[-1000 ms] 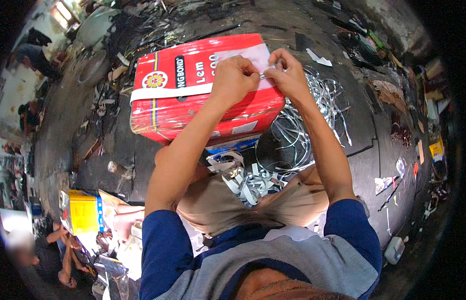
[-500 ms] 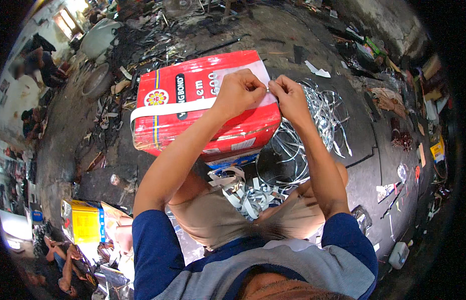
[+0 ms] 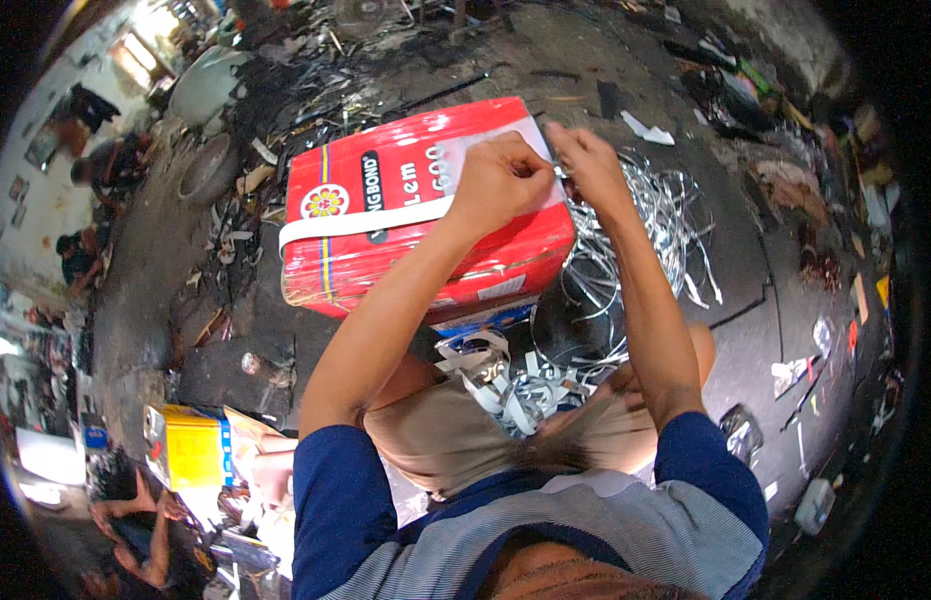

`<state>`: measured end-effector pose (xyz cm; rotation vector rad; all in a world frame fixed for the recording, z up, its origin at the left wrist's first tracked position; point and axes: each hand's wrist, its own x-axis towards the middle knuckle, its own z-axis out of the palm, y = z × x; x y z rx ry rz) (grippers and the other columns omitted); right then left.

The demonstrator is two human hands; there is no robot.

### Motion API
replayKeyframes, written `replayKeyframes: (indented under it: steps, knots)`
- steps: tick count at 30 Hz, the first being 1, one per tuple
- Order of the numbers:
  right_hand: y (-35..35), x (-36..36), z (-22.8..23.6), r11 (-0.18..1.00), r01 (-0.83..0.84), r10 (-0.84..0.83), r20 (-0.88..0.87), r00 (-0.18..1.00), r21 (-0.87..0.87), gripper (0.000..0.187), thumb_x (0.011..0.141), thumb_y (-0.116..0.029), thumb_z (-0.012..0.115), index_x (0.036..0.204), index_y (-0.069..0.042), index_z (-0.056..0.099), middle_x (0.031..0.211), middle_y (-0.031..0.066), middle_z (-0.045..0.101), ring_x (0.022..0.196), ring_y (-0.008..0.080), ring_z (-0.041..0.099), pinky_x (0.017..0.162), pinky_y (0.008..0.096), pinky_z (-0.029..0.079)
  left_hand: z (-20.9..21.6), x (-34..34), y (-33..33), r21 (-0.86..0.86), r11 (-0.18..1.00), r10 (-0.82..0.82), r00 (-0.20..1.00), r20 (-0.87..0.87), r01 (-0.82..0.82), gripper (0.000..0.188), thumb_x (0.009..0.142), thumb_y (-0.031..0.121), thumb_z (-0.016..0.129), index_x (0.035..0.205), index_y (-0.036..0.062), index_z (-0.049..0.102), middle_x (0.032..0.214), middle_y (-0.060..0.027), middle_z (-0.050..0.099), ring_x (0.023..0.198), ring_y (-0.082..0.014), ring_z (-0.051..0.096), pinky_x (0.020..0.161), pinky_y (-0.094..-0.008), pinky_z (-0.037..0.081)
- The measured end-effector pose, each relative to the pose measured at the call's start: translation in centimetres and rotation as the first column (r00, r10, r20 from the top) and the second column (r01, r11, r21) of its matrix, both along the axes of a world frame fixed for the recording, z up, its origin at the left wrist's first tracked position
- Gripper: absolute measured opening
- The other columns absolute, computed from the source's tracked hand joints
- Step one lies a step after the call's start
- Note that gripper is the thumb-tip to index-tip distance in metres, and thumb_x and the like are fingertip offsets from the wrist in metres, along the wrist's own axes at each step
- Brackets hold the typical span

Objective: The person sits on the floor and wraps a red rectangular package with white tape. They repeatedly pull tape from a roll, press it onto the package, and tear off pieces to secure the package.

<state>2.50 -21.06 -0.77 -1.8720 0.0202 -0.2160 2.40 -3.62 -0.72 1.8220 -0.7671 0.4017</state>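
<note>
A red carton (image 3: 335,275) wrapped in clear film lies before me. Its top carries a flower emblem and a pale patch at the right end. Over the carton runs a flat white strip (image 3: 370,218), from the left edge to beneath my left hand (image 3: 502,180). That hand rests on the carton's right part, thumb and forefinger pinched together on the strip's end, which is mostly hidden by the fingers. Just beyond the carton's right edge is my right hand (image 3: 591,172), its fingers smeared by motion; whether it grips anything is unclear.
Tangled silvery strips (image 3: 650,235) lie right of the carton, and more curled strips (image 3: 530,390) are between my legs. A blue carton (image 3: 485,318) shows under the red one. A yellow box (image 3: 193,447) stands at lower left. Other people (image 3: 135,540) sit at the left.
My right hand has moved away from my left fingertips, slightly up and off the carton's right edge. My left hand keeps its pinch over the carton. The whole view has shifted a little.
</note>
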Motion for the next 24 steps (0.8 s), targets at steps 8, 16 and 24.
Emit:
replayKeyframes:
  steps: [8,16,24]
  knots:
    - [1.1,1.8,-2.3,0.972,0.137,-0.090,0.235,0.968,-0.192,0.028,0.094,-0.022,0.056,0.094,0.000,0.073,0.094,0.0242,0.072,0.093,0.0402,0.070,0.082,0.0444,0.054,0.3,-0.8,0.5,-0.014,1.000,0.025,0.994,-0.105,-0.027,0.009,0.077,0.006,0.075,0.081,-0.0011,0.076,0.077,-0.0088,0.070,0.066,-0.0143,0.067,0.063,-0.0273,0.053]
    - [-0.4,2.7,-19.9,0.967,0.217,-0.226,-0.061,0.972,-0.131,0.024,0.086,-0.016,0.059,0.093,0.001,0.074,0.095,0.0270,0.070,0.093,0.0418,0.069,0.084,0.0456,0.053,0.6,-0.1,0.6,0.043,0.998,0.054,0.995,-0.089,-0.050,0.006,0.080,0.004,0.075,0.085,0.0003,0.075,0.079,-0.0053,0.072,0.070,-0.0088,0.065,0.065,-0.0243,0.052]
    - [0.3,2.3,-33.0,0.945,0.218,-0.289,-0.311,0.905,-0.244,0.029,0.084,-0.022,0.060,0.088,0.004,0.071,0.099,0.0285,0.070,0.097,0.0453,0.067,0.087,0.0510,0.053,-0.1,0.0,0.9,0.004,0.996,0.087,0.972,-0.220,-0.088,0.009,0.077,0.008,0.077,0.082,0.0010,0.076,0.078,-0.0065,0.071,0.070,-0.0122,0.066,0.064,-0.0256,0.053]
